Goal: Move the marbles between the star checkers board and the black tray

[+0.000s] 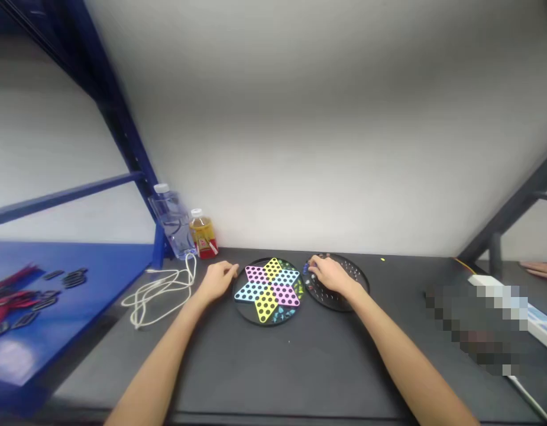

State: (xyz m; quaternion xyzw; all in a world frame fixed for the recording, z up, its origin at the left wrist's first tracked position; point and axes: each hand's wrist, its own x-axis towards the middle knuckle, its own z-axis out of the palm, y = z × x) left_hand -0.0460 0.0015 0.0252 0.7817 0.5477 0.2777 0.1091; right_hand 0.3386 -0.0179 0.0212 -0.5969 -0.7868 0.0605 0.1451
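Background: white wall [300,148] behind a dark bench [291,378]; blue steel shelf [55,307] at 9 o'clock.
Star board [268,290]: round, black, six-pointed star in pink, yellow and blue; at 12 o'clock on the bench; small pieces along its edge.
Disc [353,290]: black, drilled, just beside the board at its 3 o'clock.
Marbles [307,268]: dark and blue, bunched at the disc's 10 o'clock edge, partly hidden by the right hand.
Left hand [217,281]: fingers together, loosely curled, tips beside the board's 9 o'clock rim; any held piece: cannot tell.
Right hand [329,275]: fingers bunched, tips down on the disc among the marbles; grip on a marble: cannot tell.
Clearance: both forearms low, in from 6 o'clock, palms well off the star.
Rest: water bottle [169,222] and juice bottle [203,234] at 10 o'clock; white cable [160,296] at 9 o'clock; yellow bead [382,259] at 2 o'clock; power strip [481,281] at 3 o'clock.
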